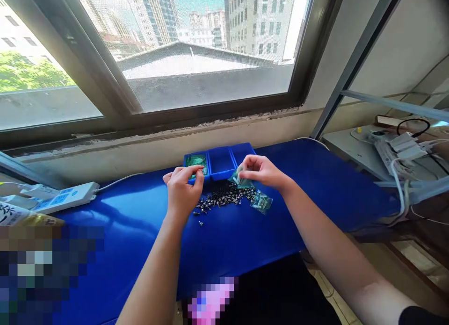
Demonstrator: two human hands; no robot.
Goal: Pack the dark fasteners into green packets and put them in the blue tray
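My left hand (185, 182) is raised over the left side of the screw pile, thumb and fingertips pinched together; anything between them is too small to make out. In my right hand (257, 169) is a small clear plastic bag (242, 180), gripped between thumb and fingers. Another clear bag with pale pieces (261, 202) lies just below it on the blue cloth. Between and below my hands spreads a pile of small dark and silvery screws (224, 196). Behind them stands a blue tray (221, 161) with three compartments; the left one holds greenish clear packets (197, 163).
A blue cloth (224, 245) covers the table below the window. At the left are a white power strip (72, 196) and a package (31, 217). Metal frame bars (354, 68) rise at the right, beside chargers and cables (403, 147).
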